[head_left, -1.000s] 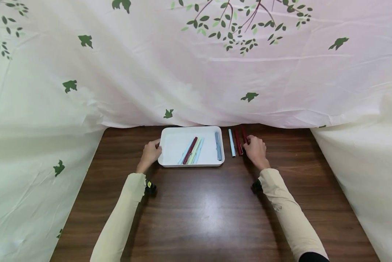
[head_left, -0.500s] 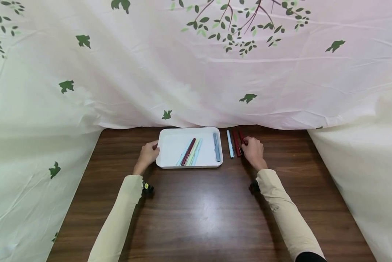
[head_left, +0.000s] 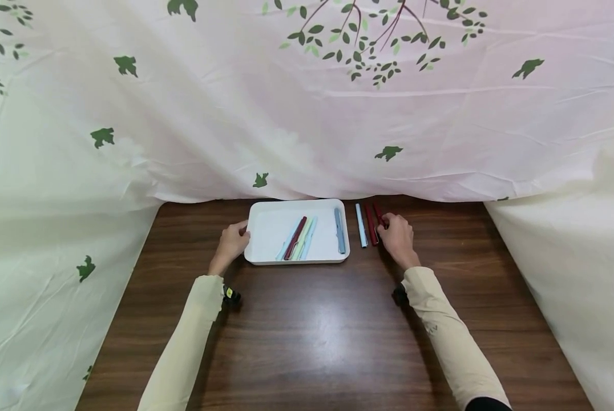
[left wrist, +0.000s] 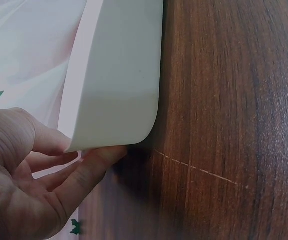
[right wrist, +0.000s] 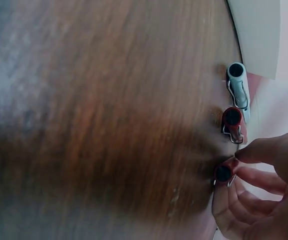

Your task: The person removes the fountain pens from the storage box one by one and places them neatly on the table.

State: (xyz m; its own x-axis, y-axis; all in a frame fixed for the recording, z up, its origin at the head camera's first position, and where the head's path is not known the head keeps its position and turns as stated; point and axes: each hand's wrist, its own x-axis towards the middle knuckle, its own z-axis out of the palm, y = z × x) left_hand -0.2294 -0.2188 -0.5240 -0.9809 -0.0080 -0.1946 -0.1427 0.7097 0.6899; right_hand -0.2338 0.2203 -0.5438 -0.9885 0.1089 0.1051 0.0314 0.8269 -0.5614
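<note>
My left hand (head_left: 230, 244) grips the left end of a white tray (head_left: 266, 217); in the left wrist view its thumb is at the rim and fingers lie against the outer wall. My right hand (head_left: 398, 238) pinches a dark red pen (right wrist: 223, 173) between thumb and fingers, right of the tray. Beside it lie another dark red pen (head_left: 371, 225) and a light blue pen (head_left: 360, 226), roughly parallel. Inside the tray, a dark red pen (head_left: 295, 238), a pale green pen (head_left: 302, 240) and light blue pens (head_left: 311, 238) lie slanted together. A grey-blue pen (head_left: 340, 231) lies near its right wall.
The brown wooden table (head_left: 307, 342) extends toward the person in front of the tray. Pale cloth (head_left: 317, 125) with leaf and bird prints hangs right behind the tray and along both sides. Dark wrist cameras (head_left: 231, 295) sit at both cuffs.
The right hand has brought the pinched dark red pen slightly left, closer to the other dark red pen. The left hand keeps its grip on the tray, and the head view has shifted a little.
</note>
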